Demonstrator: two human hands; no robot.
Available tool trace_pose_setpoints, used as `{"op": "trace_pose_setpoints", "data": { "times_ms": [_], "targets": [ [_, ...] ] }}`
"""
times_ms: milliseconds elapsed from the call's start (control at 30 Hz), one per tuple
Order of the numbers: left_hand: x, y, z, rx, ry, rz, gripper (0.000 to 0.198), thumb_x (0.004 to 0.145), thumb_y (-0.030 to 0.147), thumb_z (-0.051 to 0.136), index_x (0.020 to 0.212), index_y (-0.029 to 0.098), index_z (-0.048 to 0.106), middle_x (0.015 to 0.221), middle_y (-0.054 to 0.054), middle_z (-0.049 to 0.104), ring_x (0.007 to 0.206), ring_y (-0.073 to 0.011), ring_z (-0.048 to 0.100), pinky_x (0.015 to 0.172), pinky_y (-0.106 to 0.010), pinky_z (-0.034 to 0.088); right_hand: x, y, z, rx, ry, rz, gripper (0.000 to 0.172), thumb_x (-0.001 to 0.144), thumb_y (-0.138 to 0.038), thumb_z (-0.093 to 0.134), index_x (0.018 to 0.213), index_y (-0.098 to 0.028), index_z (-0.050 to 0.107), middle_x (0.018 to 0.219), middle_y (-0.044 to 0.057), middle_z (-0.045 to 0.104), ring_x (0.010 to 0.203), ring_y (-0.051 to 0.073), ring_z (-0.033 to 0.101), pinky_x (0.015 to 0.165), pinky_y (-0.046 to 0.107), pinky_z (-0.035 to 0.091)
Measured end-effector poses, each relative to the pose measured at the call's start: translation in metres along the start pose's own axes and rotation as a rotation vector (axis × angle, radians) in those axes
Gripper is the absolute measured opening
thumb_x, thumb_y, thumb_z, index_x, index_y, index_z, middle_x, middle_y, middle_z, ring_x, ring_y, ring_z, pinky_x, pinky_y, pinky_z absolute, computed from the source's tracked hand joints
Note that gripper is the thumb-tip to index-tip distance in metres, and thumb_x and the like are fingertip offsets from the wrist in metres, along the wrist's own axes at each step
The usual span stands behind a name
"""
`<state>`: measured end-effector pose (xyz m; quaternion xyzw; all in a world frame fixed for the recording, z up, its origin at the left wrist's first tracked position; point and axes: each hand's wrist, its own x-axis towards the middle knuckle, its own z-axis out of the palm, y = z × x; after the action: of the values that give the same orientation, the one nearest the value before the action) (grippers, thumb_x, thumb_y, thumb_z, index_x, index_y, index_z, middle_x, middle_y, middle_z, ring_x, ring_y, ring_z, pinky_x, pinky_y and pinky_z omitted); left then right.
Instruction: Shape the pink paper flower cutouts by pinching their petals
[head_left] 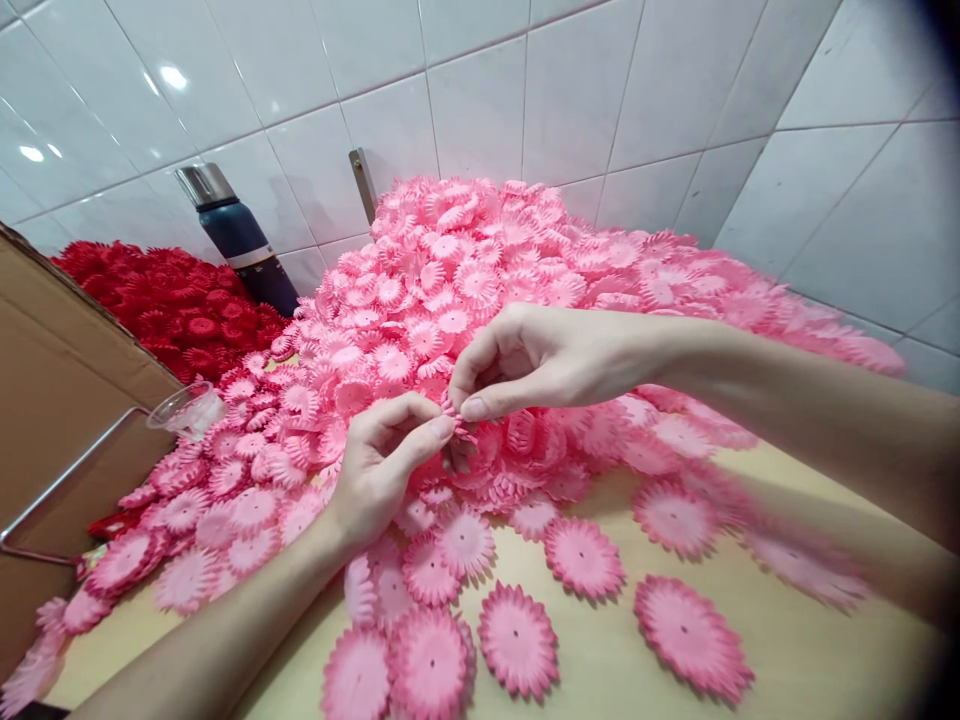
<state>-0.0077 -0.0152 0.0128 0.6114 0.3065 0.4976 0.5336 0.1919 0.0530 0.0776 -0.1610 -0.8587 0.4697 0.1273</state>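
My left hand and my right hand meet over the middle of the table, both pinched on one small pink flower petal piece held between thumbs and forefingers. Just behind them rises a big heap of pink flower pieces. Flat pink flower pieces lie spread on the wooden table in front of my hands.
A pile of red flower pieces lies at the back left beside a dark blue flask. A cardboard box with a metal rod stands at the left. A clear plastic cup sits by it. White tiled walls close the back and right.
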Motion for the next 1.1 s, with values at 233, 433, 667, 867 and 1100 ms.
{"op": "trace_pose_setpoints", "data": {
  "times_ms": [233, 433, 667, 867, 1100],
  "targets": [
    [0.000, -0.001, -0.002, -0.019, 0.002, -0.007, 0.014, 0.087, 0.022, 0.065, 0.076, 0.015, 0.070, 0.070, -0.003, 0.072, 0.062, -0.0140, 0.066, 0.063, -0.025, 0.055, 0.001, -0.001, 0.003, -0.063, 0.019, -0.020, 0.019, 0.089, -0.024, 0.059, 0.089, -0.008, 0.070, 0.070, 0.002, 0.059, 0.060, 0.007, 0.048, 0.050, 0.021, 0.036],
    [0.000, -0.004, -0.004, -0.025, -0.004, -0.006, 0.014, 0.089, 0.021, 0.063, 0.077, 0.016, 0.070, 0.072, -0.002, 0.073, 0.063, -0.0142, 0.066, 0.063, -0.025, 0.055, 0.000, -0.007, 0.007, -0.152, 0.041, 0.022, 0.012, 0.087, -0.017, 0.056, 0.083, -0.010, 0.064, 0.068, 0.000, 0.052, 0.057, 0.006, 0.042, 0.048, 0.020, 0.033],
    [0.000, -0.004, -0.004, -0.047, -0.018, 0.021, 0.016, 0.090, 0.019, 0.060, 0.077, 0.017, 0.070, 0.072, -0.001, 0.072, 0.064, -0.0140, 0.067, 0.064, -0.025, 0.054, -0.001, -0.016, 0.010, -0.203, 0.059, 0.060, 0.011, 0.087, -0.013, 0.053, 0.078, -0.013, 0.059, 0.066, -0.003, 0.049, 0.054, 0.005, 0.038, 0.046, 0.019, 0.031],
    [0.001, -0.004, -0.005, -0.066, -0.003, 0.013, 0.016, 0.092, 0.024, 0.059, 0.081, 0.016, 0.067, 0.074, -0.002, 0.072, 0.064, -0.0142, 0.067, 0.062, -0.026, 0.054, 0.001, -0.007, 0.007, -0.085, 0.079, 0.033, 0.019, 0.092, -0.024, 0.054, 0.079, -0.012, 0.060, 0.071, -0.001, 0.052, 0.059, 0.006, 0.042, 0.051, 0.021, 0.034],
    [0.006, -0.005, -0.001, -0.020, 0.033, -0.021, 0.016, 0.090, 0.027, 0.063, 0.080, 0.015, 0.060, 0.069, -0.001, 0.070, 0.061, -0.0122, 0.065, 0.061, -0.024, 0.053, 0.001, -0.008, 0.011, -0.186, 0.201, 0.056, 0.018, 0.089, -0.030, 0.059, 0.092, -0.014, 0.067, 0.084, 0.003, 0.065, 0.069, 0.010, 0.056, 0.057, 0.023, 0.043]
  ]
}}
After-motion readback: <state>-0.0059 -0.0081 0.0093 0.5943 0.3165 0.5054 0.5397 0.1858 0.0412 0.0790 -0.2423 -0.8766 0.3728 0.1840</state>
